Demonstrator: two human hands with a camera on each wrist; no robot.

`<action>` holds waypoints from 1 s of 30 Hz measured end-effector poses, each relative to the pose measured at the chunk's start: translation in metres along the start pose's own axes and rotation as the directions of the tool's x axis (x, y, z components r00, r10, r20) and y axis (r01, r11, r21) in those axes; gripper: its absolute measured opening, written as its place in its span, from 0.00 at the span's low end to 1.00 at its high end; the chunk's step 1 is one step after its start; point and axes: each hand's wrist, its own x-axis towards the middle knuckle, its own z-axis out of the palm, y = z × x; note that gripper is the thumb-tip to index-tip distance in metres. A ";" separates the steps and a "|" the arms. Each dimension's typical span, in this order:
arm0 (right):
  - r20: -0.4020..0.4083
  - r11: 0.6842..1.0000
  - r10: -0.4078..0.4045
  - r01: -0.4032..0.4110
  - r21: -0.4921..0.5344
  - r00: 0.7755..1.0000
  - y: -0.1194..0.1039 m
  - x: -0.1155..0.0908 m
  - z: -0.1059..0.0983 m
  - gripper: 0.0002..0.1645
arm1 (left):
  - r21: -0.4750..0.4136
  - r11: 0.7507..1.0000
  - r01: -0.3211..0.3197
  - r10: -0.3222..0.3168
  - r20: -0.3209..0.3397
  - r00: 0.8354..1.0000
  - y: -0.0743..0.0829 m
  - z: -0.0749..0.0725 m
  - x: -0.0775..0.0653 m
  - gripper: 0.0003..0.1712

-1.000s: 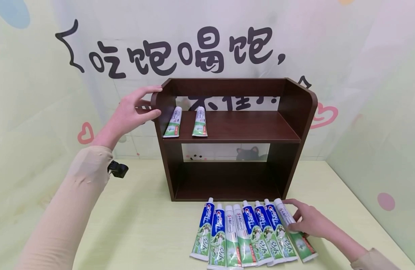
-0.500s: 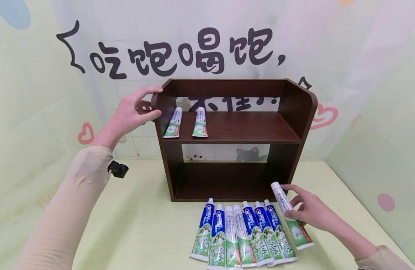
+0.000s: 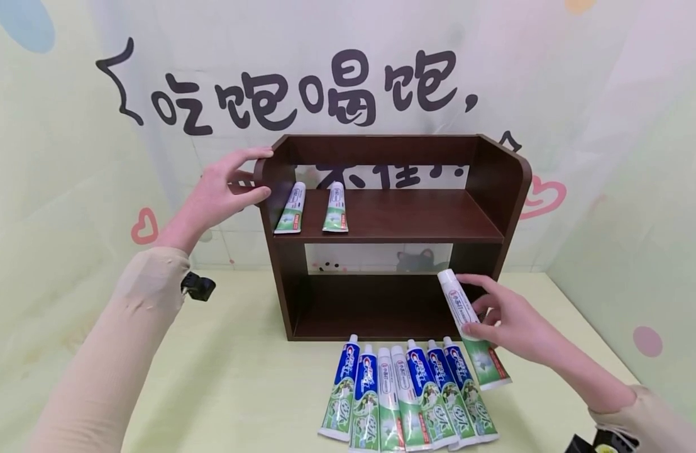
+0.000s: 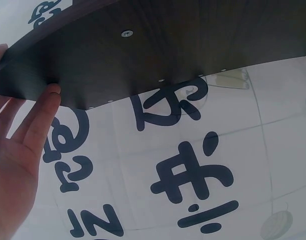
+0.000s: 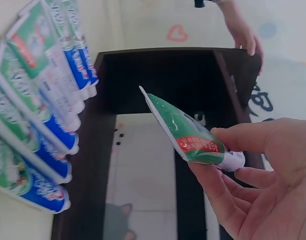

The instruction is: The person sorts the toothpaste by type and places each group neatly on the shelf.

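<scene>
The fingers (image 3: pixel 251 153) of the left hand (image 3: pixel 214 189) are clamped on the edge of the dark brown rack (image 3: pixel 381 150), at its upper left side; if the rack's middle is the centre of a clock, this hand is between nine and ten o'clock. The left wrist view shows one fingertip touching the outer face of the side panel. Just inside this panel, on the upper shelf (image 3: pixel 415 214), lies a first white-and-green tube (image 3: pixel 291 207), and a second tube (image 3: pixel 336 207) lies near it, toward ten o'clock; both have the cap to the back. At twelve o'clock, behind the rack, the wall carries large dark characters (image 3: pixel 353 94).

At six o'clock, on the pale worktop (image 3: pixel 229 365), there is a row of seven tubes (image 3: pixel 407 399) — from the left two blue, two white, three blue — with caps toward the rack. At four o'clock is the right hand (image 3: pixel 514 324); its thumb and fingers pinch the held tube (image 3: pixel 461 311), white and green, above the worktop — its cap points to eleven o'clock, its flat end to five.
</scene>
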 end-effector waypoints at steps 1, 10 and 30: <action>-0.009 1.000 -0.015 0.015 -0.002 1.000 -0.004 0.002 -0.002 0.46 | -0.003 1.000 -0.002 0.002 -0.001 1.000 0.000 0.000 0.000 0.34; -0.069 0.992 -0.125 0.125 -0.016 0.990 -0.043 0.031 -0.017 0.46 | 0.009 1.000 -0.006 0.006 -0.012 1.000 -0.001 0.000 -0.001 0.35; -0.182 0.986 -0.120 0.138 0.091 0.976 -0.100 0.133 -0.036 0.44 | 0.009 1.000 -0.024 0.024 -0.019 1.000 -0.001 0.001 -0.002 0.35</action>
